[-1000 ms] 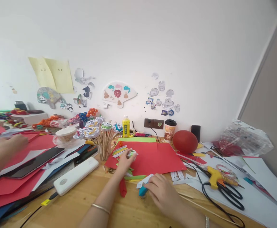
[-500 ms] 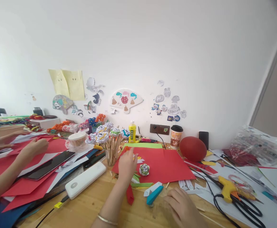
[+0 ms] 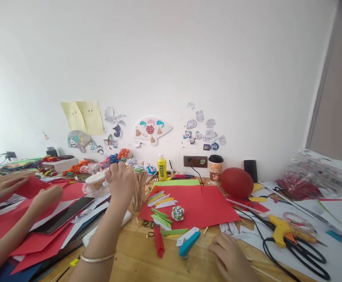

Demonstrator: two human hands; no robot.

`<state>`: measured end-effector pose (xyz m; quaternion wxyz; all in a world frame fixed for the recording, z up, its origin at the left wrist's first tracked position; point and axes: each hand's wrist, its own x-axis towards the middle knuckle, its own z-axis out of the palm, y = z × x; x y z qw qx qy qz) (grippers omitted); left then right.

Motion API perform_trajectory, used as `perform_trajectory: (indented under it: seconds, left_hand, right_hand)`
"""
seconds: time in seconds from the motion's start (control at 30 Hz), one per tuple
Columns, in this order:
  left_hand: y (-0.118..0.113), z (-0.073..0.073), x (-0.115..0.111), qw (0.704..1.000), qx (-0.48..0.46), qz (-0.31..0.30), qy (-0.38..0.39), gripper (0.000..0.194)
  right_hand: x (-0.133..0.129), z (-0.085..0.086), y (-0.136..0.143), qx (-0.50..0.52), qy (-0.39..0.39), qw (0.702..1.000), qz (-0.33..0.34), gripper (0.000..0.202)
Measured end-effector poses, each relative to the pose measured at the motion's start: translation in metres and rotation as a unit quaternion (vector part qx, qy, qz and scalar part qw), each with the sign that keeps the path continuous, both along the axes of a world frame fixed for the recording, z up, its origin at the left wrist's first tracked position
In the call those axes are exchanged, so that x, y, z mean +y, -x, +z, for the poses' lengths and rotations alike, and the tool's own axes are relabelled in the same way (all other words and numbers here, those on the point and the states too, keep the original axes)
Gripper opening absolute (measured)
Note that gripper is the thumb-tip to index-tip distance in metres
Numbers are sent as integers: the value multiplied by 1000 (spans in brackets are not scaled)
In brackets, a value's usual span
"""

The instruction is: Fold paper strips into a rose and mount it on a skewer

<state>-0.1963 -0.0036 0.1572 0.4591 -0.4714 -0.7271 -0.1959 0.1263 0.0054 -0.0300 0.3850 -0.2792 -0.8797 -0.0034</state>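
Observation:
My left hand (image 3: 120,179) is raised in front of the paper flowers on sticks, its fingers curled among the white blooms; what they hold, if anything, is hidden. The sticks stand in a glass (image 3: 138,196). My right hand (image 3: 228,254) rests on the wooden table with loosely bent fingers, right of a folded blue strip (image 3: 189,243). Between the hands lie a red folded strip (image 3: 159,241), green strips (image 3: 161,217) and white and yellow strips (image 3: 163,200). A rolled green and white paper rose (image 3: 177,213) sits on the red sheet (image 3: 212,205).
At the left, a person's hands (image 3: 46,197) hold red paper beside a dark phone (image 3: 67,215). A red balloon (image 3: 237,183), a lidded cup (image 3: 216,170) and a yellow glue gun (image 3: 280,231) are on the right. Black-handled scissors (image 3: 306,254) lie nearby.
My left hand has moved up and left from the paper strips to the flowers, uncovering the white and yellow strips. My right hand has barely moved. The view has shifted slightly.

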Motion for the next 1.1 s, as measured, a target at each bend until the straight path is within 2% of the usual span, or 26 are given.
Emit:
perform_trajectory:
  seconds: [0.1,0.23,0.33,0.43,0.57,0.73,0.77,0.8,0.87,0.9,0.93,0.97,1.03,1.07,1.1]
  left_hand:
    - [8,13,3,999,22,-4,46,21]
    - [13,15,11,996,28,-17,78,24]
    - [13,18,15,997,21,-24,75,26]
    - [9,31,16,999,13,-28,42,29]
    - [-5,63,6,999,5,-37,-31,32]
    - [-53,114,-38,985,-9,-62,-162,36]
    - [-66,121,-48,976,-18,-75,-203,37]
    - [-79,124,-57,951,-49,-142,-270,35]
    - [-105,118,-66,888,-133,-280,-341,28]
    - [-116,108,-66,849,-199,-356,-336,26]
    - [-125,94,-63,809,-272,-428,-298,22]
    - [-133,75,-56,763,-345,-478,-266,21]
    - [-144,30,-34,665,-509,-518,-176,26]
    - [-148,5,-21,642,-543,-521,-146,29]
    - [-151,-19,-8,622,-576,-517,-118,33]
  right_hand:
    - [-2,1,1,-5,-3,1000,-3,31]
    - [-4,2,3,-11,-15,1000,-9,30]
    - [-4,3,3,-16,-22,1000,-9,29]
    - [-4,2,3,-15,-31,999,-3,29]
    - [-2,-2,4,-12,-25,1000,-6,28]
    - [-2,0,4,-3,13,1000,-3,28]
    - [-3,2,4,10,33,999,0,27]
    - [-4,5,5,33,63,997,7,25]
    - [-6,10,6,107,161,980,43,18]
    - [-6,14,7,163,231,957,69,18]
    - [-6,17,7,224,304,919,109,28]
    - [-5,21,7,281,368,871,166,43]
    - [-2,30,4,383,425,783,244,69]
    - [0,35,1,417,439,754,254,73]
    - [2,40,-3,462,438,732,243,68]
